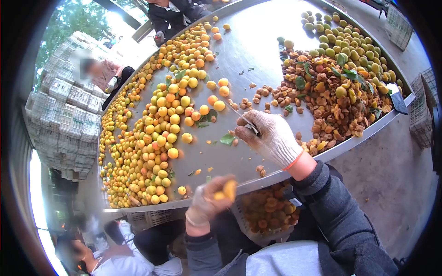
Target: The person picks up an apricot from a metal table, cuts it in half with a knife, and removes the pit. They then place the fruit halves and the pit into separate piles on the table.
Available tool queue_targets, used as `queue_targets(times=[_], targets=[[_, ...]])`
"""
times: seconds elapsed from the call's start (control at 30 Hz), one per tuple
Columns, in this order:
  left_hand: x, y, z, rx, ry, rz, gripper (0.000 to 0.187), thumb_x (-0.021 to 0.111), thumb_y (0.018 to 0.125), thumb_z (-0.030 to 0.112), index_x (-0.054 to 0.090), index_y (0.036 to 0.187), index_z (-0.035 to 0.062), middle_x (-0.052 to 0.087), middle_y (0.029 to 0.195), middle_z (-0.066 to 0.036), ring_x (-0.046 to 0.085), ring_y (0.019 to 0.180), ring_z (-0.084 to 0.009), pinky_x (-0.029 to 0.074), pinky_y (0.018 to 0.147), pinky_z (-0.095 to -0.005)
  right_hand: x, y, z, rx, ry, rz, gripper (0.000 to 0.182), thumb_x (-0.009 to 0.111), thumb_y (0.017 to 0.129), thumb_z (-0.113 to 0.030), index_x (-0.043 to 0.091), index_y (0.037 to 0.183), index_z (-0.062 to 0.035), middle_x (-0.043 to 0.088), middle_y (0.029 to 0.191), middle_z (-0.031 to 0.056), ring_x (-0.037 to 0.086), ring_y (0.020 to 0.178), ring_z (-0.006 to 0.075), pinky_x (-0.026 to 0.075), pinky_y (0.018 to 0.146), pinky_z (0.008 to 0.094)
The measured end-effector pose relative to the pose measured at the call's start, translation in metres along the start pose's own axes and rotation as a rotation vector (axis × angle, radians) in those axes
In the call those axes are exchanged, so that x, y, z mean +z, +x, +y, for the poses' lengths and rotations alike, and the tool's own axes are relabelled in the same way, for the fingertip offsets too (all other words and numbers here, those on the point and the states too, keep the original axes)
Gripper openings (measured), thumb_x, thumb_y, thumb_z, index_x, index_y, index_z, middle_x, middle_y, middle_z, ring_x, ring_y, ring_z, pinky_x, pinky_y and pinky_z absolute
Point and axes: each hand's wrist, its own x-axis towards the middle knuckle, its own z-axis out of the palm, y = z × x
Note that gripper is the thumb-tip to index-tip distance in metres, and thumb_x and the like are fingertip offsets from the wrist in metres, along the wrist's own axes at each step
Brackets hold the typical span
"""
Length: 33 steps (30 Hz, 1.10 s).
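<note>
My left hand [205, 204], in a pale glove and smeared by motion, is closed around a cut apricot [226, 191] with its orange flesh showing. It hangs just off the table's near edge, beside a crate of apricot halves [264, 209] below. Over the metal table [248, 168], my right hand [274, 138], in a white knit glove with an orange cuff, is closed around a small knife [249, 123]. The thin blade points up and left; the fingers hide part of the handle. Left of it lie many whole apricots [159, 138]; right of it, apricot pits [276, 96].
A heap of brown pits and fruit scraps [327, 101] covers the right side, with greener apricots [363, 50] behind. A dark box-like object [398, 102] hangs on the right rim. Co-workers sit left [103, 76], far [172, 16] and lower left [119, 262]. Stacked crates [64, 110] stand left.
</note>
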Motion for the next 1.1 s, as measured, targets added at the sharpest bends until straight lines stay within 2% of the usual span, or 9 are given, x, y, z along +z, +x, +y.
queue_targets(times=[0.1,0.13,0.2,0.27,0.37,0.57,0.7,0.8,1.1], targets=[[0.000,0.002,-0.013,0.261,0.019,0.140,0.056,0.071,0.078,0.008,0.054,0.130,-0.0008,0.064,0.112,-0.009,0.060,0.100,-0.0156,0.048,0.090,-0.0289,-0.003,-0.001,-0.002,0.026,0.006,0.011,0.021,0.065,0.086,-0.026,0.064,0.093,-0.0060,0.065,0.078,0.0171,0.065,0.075,0.0351,0.050,0.066,0.0418],[-0.008,0.013,-0.020,-0.026,-0.167,0.389,0.049,0.068,0.080,0.003,0.055,0.128,-0.0008,0.062,0.112,-0.009,0.060,0.093,-0.0136,0.049,0.082,-0.0263,-0.004,-0.002,-0.002,0.030,0.007,0.011,0.021,0.065,0.086,-0.026,0.064,0.093,-0.0060,0.065,0.078,0.0171,0.065,0.075,0.0351,0.050,0.066,0.0418],[-0.039,0.049,-0.029,-0.146,0.022,0.659,0.045,0.064,0.082,0.001,0.055,0.126,0.0000,0.061,0.115,-0.011,0.059,0.087,-0.0114,0.050,0.073,-0.0244,-0.005,-0.001,-0.004,0.045,0.005,-0.003,0.019,0.069,0.086,-0.019,0.064,0.095,-0.0028,0.063,0.076,0.0121,0.062,0.064,0.0206,0.050,0.062,0.0316],[-0.072,0.088,-0.070,-0.112,-0.083,0.866,0.041,0.059,0.086,0.001,0.054,0.127,0.0000,0.059,0.118,-0.012,0.057,0.080,-0.0081,0.048,0.064,-0.0215,-0.002,0.000,-0.002,0.015,-0.019,-0.012,0.018,0.068,0.086,-0.018,0.065,0.095,-0.0030,0.063,0.076,0.0121,0.062,0.064,0.0216,0.050,0.062,0.0318],[-0.130,0.147,-0.172,-0.029,0.423,0.909,0.048,0.063,0.085,0.009,0.050,0.130,0.0000,0.056,0.128,-0.018,0.059,0.106,-0.0274,0.048,0.090,-0.0333,0.003,0.002,0.002,-0.006,-0.069,-0.022,0.017,0.068,0.086,-0.017,0.065,0.095,-0.0034,0.064,0.076,0.0118,0.063,0.065,0.0238,0.050,0.062,0.0323],[-0.098,0.154,-0.110,-0.307,0.756,0.743,0.057,0.065,0.083,0.009,0.043,0.136,0.0007,0.056,0.127,-0.017,0.056,0.112,-0.0311,0.045,0.096,-0.0342,0.012,0.004,0.006,-0.024,-0.113,-0.056,0.016,0.068,0.085,-0.014,0.066,0.097,-0.0039,0.065,0.078,0.0115,0.065,0.068,0.0240,0.051,0.064,0.0319],[-0.088,0.126,-0.096,-0.044,-0.707,0.478,0.048,0.064,0.086,0.001,0.048,0.131,0.0035,0.059,0.117,-0.014,0.064,0.099,-0.0269,0.055,0.081,-0.0374,0.017,0.002,0.003,0.072,0.107,-0.096,0.018,0.066,0.084,-0.009,0.066,0.101,-0.0029,0.066,0.082,0.0072,0.063,0.072,0.0137,0.051,0.067,0.0283],[-0.054,0.097,-0.057,0.266,-0.983,0.317,0.040,0.065,0.088,0.005,0.053,0.126,0.0053,0.059,0.119,-0.015,0.065,0.099,-0.0272,0.057,0.083,-0.0403,0.023,-0.001,0.001,0.173,0.278,-0.147,0.020,0.064,0.084,-0.007,0.066,0.103,-0.0018,0.065,0.086,0.0040,0.060,0.077,0.0093,0.051,0.071,0.0266],[-0.009,0.084,-0.041,0.287,-1.302,0.223,0.037,0.063,0.090,0.009,0.054,0.126,0.0049,0.059,0.120,-0.017,0.057,0.115,-0.0337,0.050,0.100,-0.0449,0.044,-0.012,0.006,0.191,0.224,-0.301,0.020,0.063,0.084,-0.007,0.066,0.102,-0.0010,0.066,0.090,0.0052,0.062,0.087,0.0119,0.050,0.082,0.0269]])
